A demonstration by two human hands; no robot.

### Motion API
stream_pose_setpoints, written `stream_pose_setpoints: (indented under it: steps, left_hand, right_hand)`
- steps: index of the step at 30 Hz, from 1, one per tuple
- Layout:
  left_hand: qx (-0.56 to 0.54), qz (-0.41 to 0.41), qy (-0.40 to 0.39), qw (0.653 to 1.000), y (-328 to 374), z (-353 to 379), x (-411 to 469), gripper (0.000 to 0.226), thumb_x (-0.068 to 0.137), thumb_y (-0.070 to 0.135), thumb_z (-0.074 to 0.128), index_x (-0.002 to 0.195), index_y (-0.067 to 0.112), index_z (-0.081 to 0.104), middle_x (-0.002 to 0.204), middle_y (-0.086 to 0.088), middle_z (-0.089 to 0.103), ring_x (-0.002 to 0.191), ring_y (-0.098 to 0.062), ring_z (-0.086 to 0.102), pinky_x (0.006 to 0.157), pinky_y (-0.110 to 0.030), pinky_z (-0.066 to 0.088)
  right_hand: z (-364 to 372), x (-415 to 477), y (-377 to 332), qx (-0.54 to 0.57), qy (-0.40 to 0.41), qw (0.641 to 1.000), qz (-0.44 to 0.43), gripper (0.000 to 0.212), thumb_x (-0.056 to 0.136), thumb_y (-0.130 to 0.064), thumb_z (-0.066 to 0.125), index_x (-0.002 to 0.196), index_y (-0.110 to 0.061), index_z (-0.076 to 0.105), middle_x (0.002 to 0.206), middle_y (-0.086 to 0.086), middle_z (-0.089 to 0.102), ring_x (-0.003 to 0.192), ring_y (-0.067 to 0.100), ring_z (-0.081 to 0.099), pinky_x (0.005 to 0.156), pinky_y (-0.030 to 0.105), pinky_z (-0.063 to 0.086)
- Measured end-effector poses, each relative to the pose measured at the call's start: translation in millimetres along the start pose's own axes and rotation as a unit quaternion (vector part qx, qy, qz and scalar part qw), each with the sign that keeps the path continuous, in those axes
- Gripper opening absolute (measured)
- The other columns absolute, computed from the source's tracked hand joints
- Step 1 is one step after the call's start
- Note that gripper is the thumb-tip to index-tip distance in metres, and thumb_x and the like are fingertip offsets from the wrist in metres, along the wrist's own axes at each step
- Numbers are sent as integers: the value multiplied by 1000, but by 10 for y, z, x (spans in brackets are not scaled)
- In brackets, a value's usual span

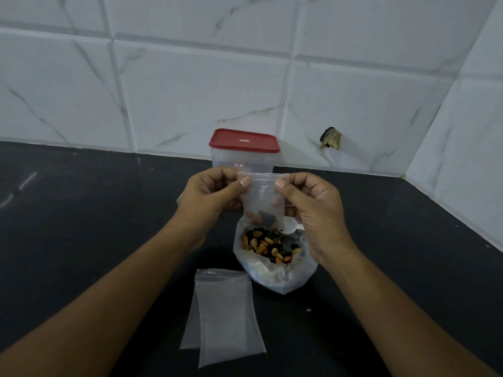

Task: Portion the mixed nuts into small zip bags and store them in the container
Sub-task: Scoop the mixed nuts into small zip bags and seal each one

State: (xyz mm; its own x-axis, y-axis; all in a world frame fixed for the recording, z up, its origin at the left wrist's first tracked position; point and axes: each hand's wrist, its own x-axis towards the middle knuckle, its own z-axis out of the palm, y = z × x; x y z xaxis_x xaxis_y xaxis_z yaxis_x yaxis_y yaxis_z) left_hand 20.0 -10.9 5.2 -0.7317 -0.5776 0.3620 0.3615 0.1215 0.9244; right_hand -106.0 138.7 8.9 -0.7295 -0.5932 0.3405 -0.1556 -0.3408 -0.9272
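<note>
Counter (pixel 81 227): black, bounded at the far side and right by a white marbled tile wall (pixel 190 91). A chipped hole (pixel 331 139) shows in the wall, right of centre, low.

Container (pixel 243 156): clear plastic, red lid (pixel 244 140) on, upright at the far edge of the counter against the wall, centre. A small label sits on its front face.

Zip bag (pixel 261 197): small, clear, held upright in the air in front of the container and above the nut bag. A few nuts lie in its bottom; the rest of it is empty. Whether its top strip is sealed cannot be told.

Left hand (pixel 209 197): pinching the zip bag's top left corner between thumb and fingers.

Right hand (pixel 310 205): pinching the zip bag's top right corner, thumb at the front, fingers behind.

Nut bag (pixel 275 257): larger clear bag on the counter, centre, mouth open, holding mixed nuts (pixel 269 247), tan and dark pieces. A white spoon (pixel 292 227) rests at its far rim, partly hidden by the right hand.

Spare bags (pixel 226 314): two empty clear bags, flat on the counter, overlapping, near and just left of the nut bag.
</note>
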Motion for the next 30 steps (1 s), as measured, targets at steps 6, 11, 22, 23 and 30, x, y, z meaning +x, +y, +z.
stream_pose_setpoints:
  steps: [6, 11, 22, 23, 30]
  left_hand:
    - [-5, -6, 4, 1000, -21, -5, 14, 4, 94, 11, 69, 91, 11, 72, 88, -6, 74, 83, -17, 69, 74, -30, 59]
    - [-18, -14, 3, 1000, -13, -2, 12, 5, 94, 13, 69, 89, 12, 71, 87, -7, 72, 82, -17, 67, 74, -31, 58]
    - [14, 3, -19, 1000, -54, 33, 3, 11, 96, 4, 65, 101, -5, 68, 75, 7, 72, 67, 0, 66, 58, -13, 50]
    - [14, 3, -19, 1000, -54, 25, 5, 13, 96, 4, 65, 101, -7, 68, 77, 5, 73, 69, -1, 67, 59, -14, 51]
    - [8, 1, -29, 1000, -48, 36, -6, 24, 86, 19, 71, 98, -2, 72, 97, -14, 76, 90, -20, 73, 75, -27, 60]
  right_hand:
    - [3, 10, 4, 5, 1, 1000, -11, 6, 92, -7, 76, 98, -9, 75, 86, 9, 74, 81, 23, 70, 73, 38, 63]
    - [-6, 11, 17, -6, -3, 1000, -11, 5, 93, -8, 76, 97, -9, 75, 87, 11, 74, 79, 23, 70, 70, 34, 63]
    - [7, 4, 48, -30, -30, 999, -14, 4, 94, -11, 75, 97, -10, 75, 89, 11, 76, 83, 24, 71, 78, 41, 63]
    - [8, 0, 37, -28, -37, 999, -13, 5, 94, -10, 75, 99, -9, 74, 89, 10, 76, 83, 22, 72, 74, 37, 63]
    - [29, -18, 31, -40, -74, 996, -15, 9, 92, -6, 76, 95, -15, 76, 91, 6, 76, 85, 17, 73, 70, 30, 59]
